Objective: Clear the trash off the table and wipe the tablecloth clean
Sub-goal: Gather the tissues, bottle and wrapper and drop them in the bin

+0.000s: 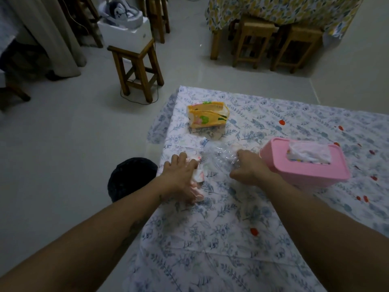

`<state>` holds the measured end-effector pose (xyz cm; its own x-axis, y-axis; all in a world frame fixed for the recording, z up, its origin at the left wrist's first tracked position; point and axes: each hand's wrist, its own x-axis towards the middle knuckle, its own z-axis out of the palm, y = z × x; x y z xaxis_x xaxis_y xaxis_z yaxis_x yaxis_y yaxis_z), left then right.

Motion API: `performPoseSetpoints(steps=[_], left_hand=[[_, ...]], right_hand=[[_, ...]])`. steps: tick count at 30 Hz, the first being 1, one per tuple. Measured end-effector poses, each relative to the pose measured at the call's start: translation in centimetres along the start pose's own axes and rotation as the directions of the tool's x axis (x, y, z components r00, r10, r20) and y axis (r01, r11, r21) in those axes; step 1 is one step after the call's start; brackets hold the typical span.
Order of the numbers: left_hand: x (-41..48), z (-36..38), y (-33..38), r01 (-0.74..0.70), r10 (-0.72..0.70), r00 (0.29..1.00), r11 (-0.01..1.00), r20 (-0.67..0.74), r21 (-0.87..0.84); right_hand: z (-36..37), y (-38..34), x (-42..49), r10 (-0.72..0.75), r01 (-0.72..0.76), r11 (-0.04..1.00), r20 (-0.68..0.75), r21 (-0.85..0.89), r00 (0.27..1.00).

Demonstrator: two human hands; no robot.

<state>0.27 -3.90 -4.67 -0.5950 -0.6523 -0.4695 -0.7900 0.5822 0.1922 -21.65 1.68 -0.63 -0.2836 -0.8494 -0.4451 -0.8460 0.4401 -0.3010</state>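
Note:
A floral tablecloth point(231, 239) covers the table and carries several red stains point(254, 231). My left hand point(181, 178) presses down on crumpled white-and-pink tissues point(197, 182) near the table's left edge, its fingers curled over them. My right hand point(250, 167) grips a crushed clear plastic bottle point(219, 154) that lies on the cloth between both hands, its cap pointing left. Further back sits an orange tissue pack point(207, 114).
A pink wipe box point(305, 163) with a wipe sticking out stands just right of my right hand. A black round bin point(130, 178) sits on the floor beside the table's left edge. Wooden stools point(136, 66) and another covered table point(280, 11) stand further back.

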Motion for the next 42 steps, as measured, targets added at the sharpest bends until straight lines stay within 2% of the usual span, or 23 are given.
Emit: performPoseSetpoints(steps=[3, 8, 12, 14, 17, 20, 23, 25, 28, 30, 34, 37, 39, 42], left_hand=[[0.8, -1.1, -0.4, -0.021, 0.018, 0.999, 0.994, -0.028, -0.11], [3.7, -4.8, -1.9, 0.036, -0.046, 0.999, 0.955, -0.028, -0.295], [5.9, -10.0, -2.2, -0.003, -0.082, 0.98, 0.904, -0.18, -0.427], [7.5, -12.1, -2.0, -0.008, -0.098, 0.959, 0.929, -0.267, -0.369], [9.8, -13.8, -1.3, 0.016, -0.063, 0.938, 0.99, -0.341, -0.139], [12.3, -13.7, -1.1, 0.013, -0.033, 0.954, 0.998, -0.299, -0.067], [13.8, -12.1, -1.5, 0.052, -0.076, 0.981, 0.99, -0.181, -0.133], [13.7, -11.0, -1.5, 0.064, -0.087, 0.97, 0.992, -0.226, -0.109], [12.7, -9.9, -1.4, 0.039, -0.056, 0.918, 0.998, -0.393, -0.052], [11.6, -9.6, -1.2, 0.024, -0.068, 0.901, 0.994, -0.429, -0.107], [8.8, -9.6, -1.7, 0.082, -0.222, 0.854, 0.95, -0.47, -0.3], [5.8, -10.0, -2.1, 0.191, -0.27, 0.825, 0.96, -0.497, -0.204], [3.5, -10.6, -2.6, 0.245, -0.326, 0.804, 0.944, -0.497, -0.222], [-0.7, -11.0, -3.8, 0.225, -0.418, 0.787, 0.879, -0.453, -0.421]], right_hand=[[0.0, -0.4, -0.3, -0.019, 0.019, 0.999, -0.002, 0.028, 1.0], [-0.1, -0.5, -0.6, 0.055, -0.037, 0.971, -0.067, 0.237, 0.996], [-0.9, -0.4, -0.1, 0.125, -0.056, 0.873, -0.111, 0.484, 0.986], [-1.7, -0.4, 0.1, 0.157, -0.046, 0.798, -0.134, 0.601, 0.978], [-2.7, -0.1, 0.2, 0.17, -0.001, 0.716, -0.173, 0.698, 0.97], [-3.4, 0.5, 0.1, 0.207, 0.0, 0.671, -0.188, 0.741, 0.96], [-3.8, 1.1, -0.4, 0.228, -0.002, 0.6, -0.168, 0.8, 0.959], [-3.8, 1.3, -0.8, 0.223, -0.019, 0.558, -0.128, 0.83, 0.966], [-3.5, 1.5, -1.6, 0.206, -0.047, 0.506, -0.068, 0.861, 0.976], [-3.4, 1.1, -2.1, 0.186, -0.046, 0.507, -0.058, 0.861, 0.981], [-3.4, -0.6, -3.1, 0.14, -0.027, 0.538, -0.057, 0.843, 0.988], [-3.5, -1.9, -3.8, 0.089, -0.022, 0.563, -0.034, 0.826, 0.995], [-3.6, -2.9, -4.2, 0.036, -0.008, 0.577, -0.016, 0.817, 0.999], [-3.7, -4.8, -4.1, -0.058, 0.013, 0.586, 0.026, 0.81, 0.998]])
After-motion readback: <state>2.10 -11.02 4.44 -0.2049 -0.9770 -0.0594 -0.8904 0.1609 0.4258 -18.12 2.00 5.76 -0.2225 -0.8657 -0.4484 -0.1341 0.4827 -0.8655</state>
